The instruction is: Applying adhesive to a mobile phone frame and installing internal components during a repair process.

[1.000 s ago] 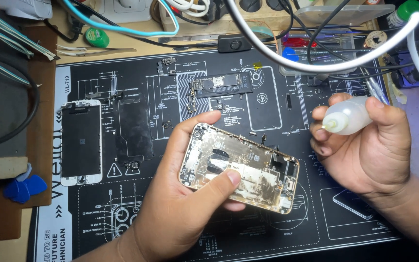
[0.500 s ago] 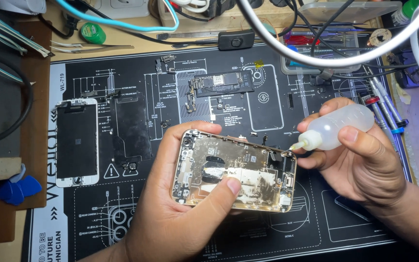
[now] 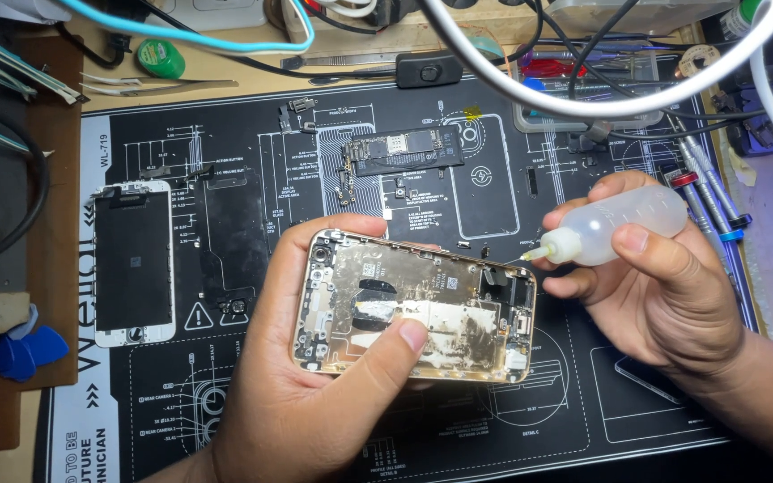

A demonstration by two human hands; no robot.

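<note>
Left hand [image 3: 315, 402]: I see my left grip closed around the opened gold-coloured phone housing [image 3: 413, 304], thumb pressed across its bare inner plate, fingers wrapped beneath. Held this way the open side faces up toward my camera, steady and tilted slightly for access.

Phone housing: it sits at the centre of view, lifted off the bench, its long axis running from 9 to 3 o'clock. The inside looks stripped, with patchy dark residue on the metal.

Right hand [image 3: 664, 286]: my right grip is closed on a small translucent plastic squeeze bottle [image 3: 624, 224], thumb on top and fingers curled below, a hold that suits squeezing.

Bottle nozzle: the fine tip points toward 9 o'clock, just beside the housing's right edge; I cannot tell whether it touches.

Black printed repair mat [image 3: 252, 143]: it covers the bench under both hands, and loose parts lie on its outlined fields.

Detached white-framed phone screen [image 3: 132, 264]: laid flat at 9 o'clock, well apart from the housing.

Dark rectangular circuit board [image 3: 404, 148]: parked at 12 o'clock.

Blue plastic picks [image 3: 24, 349]: at the far 9 o'clock edge, off the mat.
</note>
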